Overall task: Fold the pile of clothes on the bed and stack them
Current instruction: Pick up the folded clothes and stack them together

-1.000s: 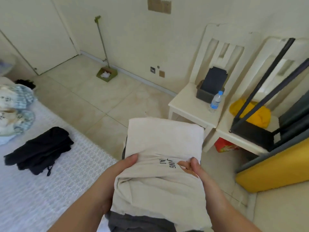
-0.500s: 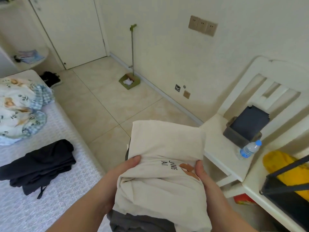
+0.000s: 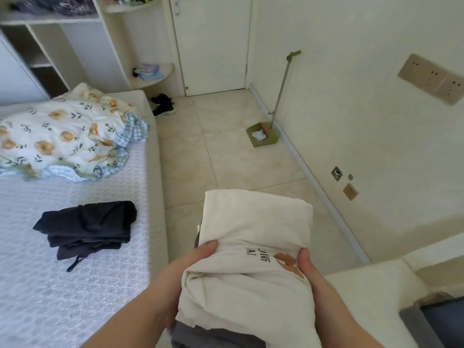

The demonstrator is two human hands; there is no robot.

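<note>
I watch the left hand (image 3: 180,270) and right hand (image 3: 310,268) grip a folded cream cotton shirt (image 3: 253,247) stacked on grey clothing (image 3: 200,335), held above the tiled floor (image 3: 226,159) beside the white bed (image 3: 75,285), where dark folded trousers (image 3: 86,226) lie.

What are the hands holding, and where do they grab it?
Both hands grip a stack of folded clothes, cream shirt on top: left hand on its left side, right hand on its right side.

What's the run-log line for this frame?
phase: carrying | left hand: grips cream garment stack | right hand: grips stack | stack: held over floor beside bed | dark folded clothes: on bed
</note>
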